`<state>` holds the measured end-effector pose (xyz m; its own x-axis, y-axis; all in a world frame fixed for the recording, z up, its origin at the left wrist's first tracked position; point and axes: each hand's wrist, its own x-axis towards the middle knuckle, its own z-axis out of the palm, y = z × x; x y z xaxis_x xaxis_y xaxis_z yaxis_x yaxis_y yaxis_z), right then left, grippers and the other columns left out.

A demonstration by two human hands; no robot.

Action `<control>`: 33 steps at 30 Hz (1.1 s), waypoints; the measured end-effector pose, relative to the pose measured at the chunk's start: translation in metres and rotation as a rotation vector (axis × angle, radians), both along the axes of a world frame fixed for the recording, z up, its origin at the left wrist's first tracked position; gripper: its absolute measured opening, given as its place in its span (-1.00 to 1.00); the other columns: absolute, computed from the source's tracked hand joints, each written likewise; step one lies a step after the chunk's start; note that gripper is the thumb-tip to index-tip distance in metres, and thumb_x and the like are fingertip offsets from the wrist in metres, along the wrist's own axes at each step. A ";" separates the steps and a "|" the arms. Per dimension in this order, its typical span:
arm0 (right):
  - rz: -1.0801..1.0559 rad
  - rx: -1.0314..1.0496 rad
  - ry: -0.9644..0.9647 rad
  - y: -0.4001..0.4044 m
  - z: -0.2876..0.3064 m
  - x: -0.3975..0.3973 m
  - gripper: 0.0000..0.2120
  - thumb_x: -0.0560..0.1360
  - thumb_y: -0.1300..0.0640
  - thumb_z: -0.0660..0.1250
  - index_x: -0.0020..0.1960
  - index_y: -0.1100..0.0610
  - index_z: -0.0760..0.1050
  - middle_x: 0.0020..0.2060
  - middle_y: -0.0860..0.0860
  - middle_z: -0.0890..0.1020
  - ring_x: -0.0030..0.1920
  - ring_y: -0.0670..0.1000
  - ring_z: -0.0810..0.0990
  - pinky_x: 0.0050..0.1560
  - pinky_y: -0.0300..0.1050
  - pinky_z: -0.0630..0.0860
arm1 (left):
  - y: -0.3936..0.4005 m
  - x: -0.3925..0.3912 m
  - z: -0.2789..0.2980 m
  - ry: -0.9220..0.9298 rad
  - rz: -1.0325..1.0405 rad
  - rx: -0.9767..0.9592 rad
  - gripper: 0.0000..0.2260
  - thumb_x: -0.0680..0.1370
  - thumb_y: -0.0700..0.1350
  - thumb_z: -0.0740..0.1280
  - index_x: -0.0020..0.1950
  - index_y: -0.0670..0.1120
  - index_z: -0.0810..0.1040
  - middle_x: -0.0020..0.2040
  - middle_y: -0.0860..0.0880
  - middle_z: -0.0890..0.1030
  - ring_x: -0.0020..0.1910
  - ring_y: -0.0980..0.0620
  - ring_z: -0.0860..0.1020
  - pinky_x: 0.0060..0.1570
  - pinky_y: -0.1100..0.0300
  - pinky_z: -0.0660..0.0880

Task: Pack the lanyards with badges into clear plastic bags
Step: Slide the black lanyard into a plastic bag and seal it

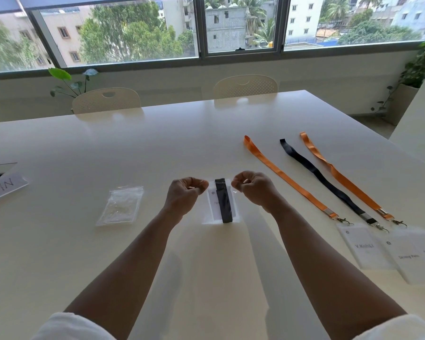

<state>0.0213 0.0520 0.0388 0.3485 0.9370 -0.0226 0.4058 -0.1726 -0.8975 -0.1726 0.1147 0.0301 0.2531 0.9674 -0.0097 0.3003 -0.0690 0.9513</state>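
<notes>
both hands point(221, 190) pinch bag point(220, 204) top; badge text partly hidden.

Bagged lanyard point(223, 201) at table point(157, 143) centre; spare bags point(120, 204) left; three lanyards point(322, 179) right (badges point(388, 251) nearest).

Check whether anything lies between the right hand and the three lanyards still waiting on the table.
Nothing visible does. The right hand pinches the bag at its top edge, as does the left hand. From it to the nearest orange lanyard there is only bare table. The spare bags lie on the far left.
</notes>
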 end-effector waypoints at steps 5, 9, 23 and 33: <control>0.019 0.024 0.082 -0.002 0.000 0.004 -0.81 0.47 0.06 0.45 -0.02 0.18 0.64 -0.25 -0.05 0.62 -0.24 -0.15 0.55 -0.30 -0.43 0.44 | 0.004 -0.008 -0.004 -0.097 -0.043 -0.097 -0.86 0.47 -0.01 0.49 -0.06 -0.04 0.68 -0.12 0.02 0.69 -0.12 0.11 0.58 -0.01 0.21 0.53; 0.021 0.015 0.182 0.001 -0.006 0.002 -0.77 0.48 -0.01 0.43 -0.06 0.17 0.59 -0.17 0.05 0.64 -0.14 -0.05 0.57 -0.05 -0.15 0.57 | 0.005 -0.011 -0.007 -0.201 -0.039 -0.196 -0.77 0.47 0.01 0.47 0.02 -0.11 0.65 -0.05 -0.05 0.69 -0.02 0.03 0.63 0.13 0.11 0.55; 0.032 -0.003 0.381 0.020 -0.015 -0.063 -0.90 0.62 0.22 0.20 -0.08 0.16 0.40 -0.16 0.15 0.57 -0.40 0.00 0.56 -0.45 -0.22 0.54 | 0.008 -0.026 -0.027 -0.254 0.316 -0.106 -0.76 0.62 0.01 0.31 0.10 -0.16 0.55 -0.12 -0.07 0.62 -0.20 0.01 0.61 -0.25 0.21 0.60; 0.264 -0.181 0.361 0.033 -0.024 -0.133 -0.95 0.61 0.25 0.20 -0.02 0.22 0.40 -0.27 0.17 0.60 -0.44 -0.01 0.64 -0.34 -0.15 0.65 | 0.001 -0.107 -0.042 0.007 0.525 -0.041 -0.76 0.61 0.06 0.30 -0.03 -0.09 0.61 -0.22 0.00 0.60 -0.23 0.03 0.52 -0.15 0.14 0.46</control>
